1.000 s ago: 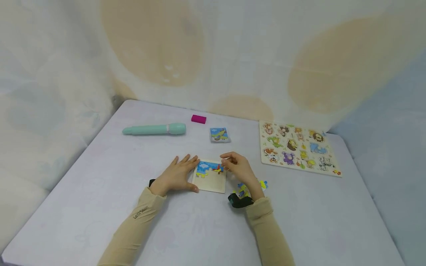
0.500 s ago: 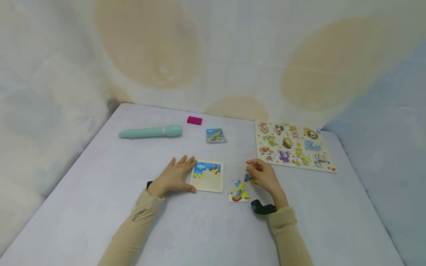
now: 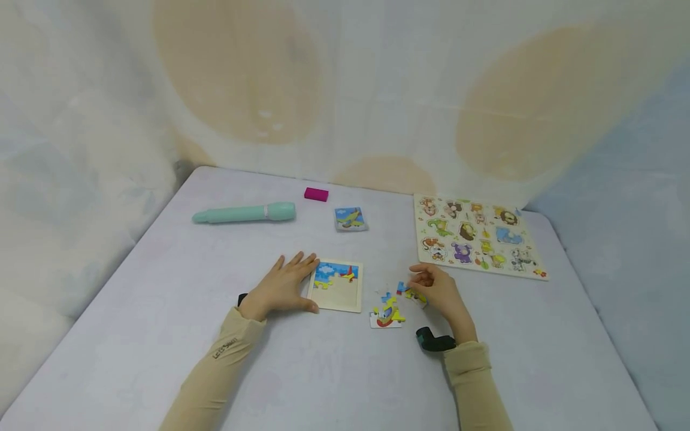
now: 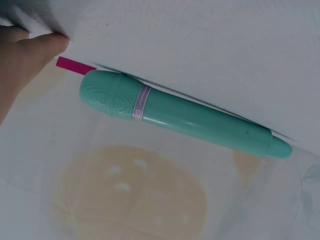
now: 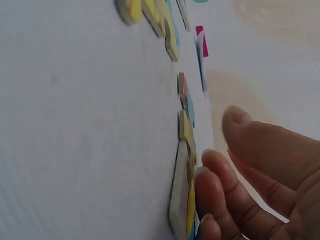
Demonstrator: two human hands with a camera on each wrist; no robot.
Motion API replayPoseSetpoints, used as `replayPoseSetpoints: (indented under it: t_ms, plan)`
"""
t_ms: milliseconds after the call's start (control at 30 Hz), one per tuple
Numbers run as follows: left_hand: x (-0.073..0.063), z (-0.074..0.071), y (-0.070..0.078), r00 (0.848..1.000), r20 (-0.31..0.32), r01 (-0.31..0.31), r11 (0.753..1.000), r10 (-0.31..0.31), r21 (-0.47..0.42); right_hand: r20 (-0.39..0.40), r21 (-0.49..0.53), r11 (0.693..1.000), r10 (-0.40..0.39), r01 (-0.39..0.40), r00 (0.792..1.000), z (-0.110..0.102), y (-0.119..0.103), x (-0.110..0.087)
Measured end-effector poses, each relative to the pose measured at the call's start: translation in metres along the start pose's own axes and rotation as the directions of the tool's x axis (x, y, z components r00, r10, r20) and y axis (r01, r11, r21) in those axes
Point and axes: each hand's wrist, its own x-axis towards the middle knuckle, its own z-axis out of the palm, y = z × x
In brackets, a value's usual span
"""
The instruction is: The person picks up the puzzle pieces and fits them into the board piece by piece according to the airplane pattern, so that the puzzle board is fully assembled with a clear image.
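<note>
My left hand [image 3: 281, 288] lies with fingers spread at the left edge of a small wooden jigsaw tray [image 3: 342, 297]. Blue sky pieces, part of a red plane and some yellow fill the tray's upper part; bare wood shows below. To its right lies a group of loose jigsaw pieces [image 3: 385, 317] with yellow, blue and red print. My right hand [image 3: 443, 294] is over more jigsaw pieces [image 3: 415, 297] farther right. In the right wrist view, its bent fingertips [image 5: 209, 187] are right at a flat piece [image 5: 180, 195], while the thumb [image 5: 260, 137] stands apart from them.
A mint-green microphone-shaped thing [image 3: 242, 214] lies at the back left, with a magenta block [image 3: 316, 194] beyond its right end. A small wrapped plane puzzle [image 3: 350, 219] sits behind the tray. An animal puzzle board [image 3: 474, 263] occupies the back right.
My right hand has moved from the tray's upper right corner rightward to the loose pieces, uncovering the nearer group. My left hand stays at the tray's left edge.
</note>
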Motion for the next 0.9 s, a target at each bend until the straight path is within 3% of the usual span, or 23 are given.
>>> replayPoseSetpoints:
  t_ms: [200, 500, 900]
  plan:
    - [0.000, 0.000, 0.001, 1.000, 0.006, 0.000, 1.000, 0.000, 0.002, 0.056, -0.033, 0.999, -0.017, 0.019, 0.998, 0.006, -0.006, -0.002]
    - [-0.001, -0.002, 0.002, 1.000, -0.002, 0.000, 1.000, 0.000, -0.013, 0.079, -0.088, 0.996, -0.011, 0.018, 0.997, 0.011, -0.010, -0.002]
    - [-0.002, -0.003, 0.002, 1.000, 0.002, 0.001, 1.000, -0.001, -0.003, 0.151, -0.090, 0.996, -0.003, 0.017, 0.989, 0.005, -0.009, -0.003]
